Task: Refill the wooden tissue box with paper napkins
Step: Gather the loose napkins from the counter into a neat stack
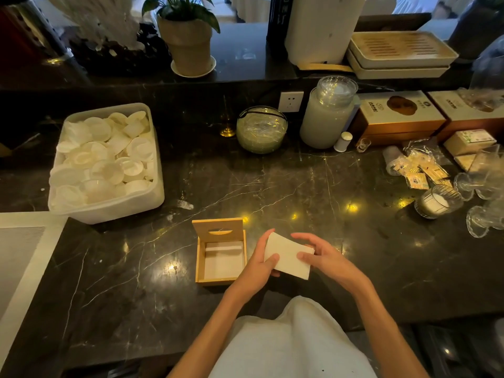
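Counter: a dark, veined marble counter (272,186), glossy with small light spots on it.
Wooden tissue box (215,281): sits on the counter right in front of the person, just left of both hands, open at the top.
Lid (207,226): stands upright along the far side of the box, and the oval slot cut in it is showing.
Inside the box: a low layer of white napkins (223,261) lies flat at the bottom, well below the rim.
Napkin stack (289,255): a folded white bundle held between the two hands, tilted, just right of the box and clear of it.
Left hand (256,268): grips the near-left end of the stack, thumb lying across the top and fingers curled underneath.
Right hand (330,261): holds the right end, thumb pressed on the top near the corner, the other fingers arched loosely over the far edge.
Left of the box: a pale plastic tub (156,159) heaped with small white round dishes.
Far edge: a glass bowl (261,129), a tall cloudy jar (327,124) with clear lids stacked on top, and a wall socket (290,101) between them.
Upper ledge: a potted plant (188,42) on a saucer and two stacked slotted trays (401,53).
Right side: printed cartons (395,118), loose sachets (420,173) and assorted glassware (439,201), well apart from the box.
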Tool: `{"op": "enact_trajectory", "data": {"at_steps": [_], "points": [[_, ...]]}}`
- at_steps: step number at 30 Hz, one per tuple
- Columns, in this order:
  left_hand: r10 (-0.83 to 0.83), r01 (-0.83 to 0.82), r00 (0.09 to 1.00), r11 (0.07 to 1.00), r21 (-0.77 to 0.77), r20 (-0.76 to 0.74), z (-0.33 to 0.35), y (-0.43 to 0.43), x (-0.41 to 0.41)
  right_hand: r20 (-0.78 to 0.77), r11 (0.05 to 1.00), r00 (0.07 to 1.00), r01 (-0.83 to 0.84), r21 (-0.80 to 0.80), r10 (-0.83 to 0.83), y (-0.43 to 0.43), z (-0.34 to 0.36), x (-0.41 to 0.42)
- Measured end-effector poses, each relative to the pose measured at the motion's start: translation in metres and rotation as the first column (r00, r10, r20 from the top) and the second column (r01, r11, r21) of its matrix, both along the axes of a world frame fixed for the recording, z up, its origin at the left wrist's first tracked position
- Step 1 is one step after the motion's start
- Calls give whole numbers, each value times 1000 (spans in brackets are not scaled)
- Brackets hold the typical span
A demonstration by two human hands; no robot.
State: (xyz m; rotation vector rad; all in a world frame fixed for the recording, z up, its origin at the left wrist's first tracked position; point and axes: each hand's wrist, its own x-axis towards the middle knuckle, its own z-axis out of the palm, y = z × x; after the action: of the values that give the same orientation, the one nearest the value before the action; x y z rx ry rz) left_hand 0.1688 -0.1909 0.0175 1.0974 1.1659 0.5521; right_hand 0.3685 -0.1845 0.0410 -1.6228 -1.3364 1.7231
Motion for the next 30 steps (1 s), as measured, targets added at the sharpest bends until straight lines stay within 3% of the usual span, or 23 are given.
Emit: {"op": "enact_trajectory", "data": {"at_steps": [2,5,15,17,20,23,26,28,30], "points": [[38,-38,999,999,15,17,3,0,1,-48,994,993,109,24,-108,2,-2,-5],[107,-108,993,994,34,43,8,-1,5,-174,964,948,258,-62,-265,2,-6,-9],[145,-145,985,989,-4,93,13,-1,1,-24,988,988,151,-20,-151,-2,-4,-2],[119,-119,991,993,-1,65,14,-2,-2,52,997,996,76,8,-76,0,-2,-2],[42,-42,999,999,0,30,18,-3,-10,205,982,963,-186,20,178,9,3,-2],[-48,47,999,999,21,26,21,-3,-24,212,906,882,-421,-44,420,20,13,-12],[-51,51,999,998,22,-1,23,-4,-40,245,864,835,-502,-29,493,31,20,-29],[84,-73,991,992,107,-104,25,-7,-53,261,879,849,-476,3,459,36,19,-37],[367,-290,899,907,307,-237,23,-9,-72,130,935,927,-355,3,352,37,21,-48]]}}
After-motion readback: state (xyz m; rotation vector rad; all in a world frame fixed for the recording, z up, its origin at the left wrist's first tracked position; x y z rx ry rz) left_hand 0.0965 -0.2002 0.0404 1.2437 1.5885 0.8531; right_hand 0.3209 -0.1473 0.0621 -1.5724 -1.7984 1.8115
